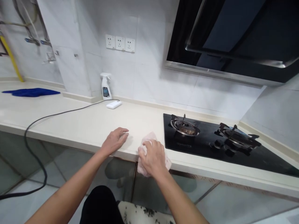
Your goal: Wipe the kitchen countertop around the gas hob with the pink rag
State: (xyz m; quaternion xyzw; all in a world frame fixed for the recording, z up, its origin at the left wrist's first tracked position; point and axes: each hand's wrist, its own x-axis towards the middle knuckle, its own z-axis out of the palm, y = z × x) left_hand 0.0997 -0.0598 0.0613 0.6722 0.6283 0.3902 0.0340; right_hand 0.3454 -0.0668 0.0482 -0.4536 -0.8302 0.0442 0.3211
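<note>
My right hand [154,157] grips a crumpled pale pink cloth [143,168] at the front edge of the cream countertop [81,124], just left of the black gas stove [224,146]. Part of the cloth hangs over the edge, and some of it is hidden under my fingers. To the left, my left hand [115,141] is at the counter near its front edge. Its fingers are stretched out and it holds nothing.
A white spray bottle [106,87] stands by the wall, near a white power bank [114,104] with a black cable [63,112] running left off the counter. A blue cloth [32,92] lies far left. The black range hood [229,37] juts out above the stove.
</note>
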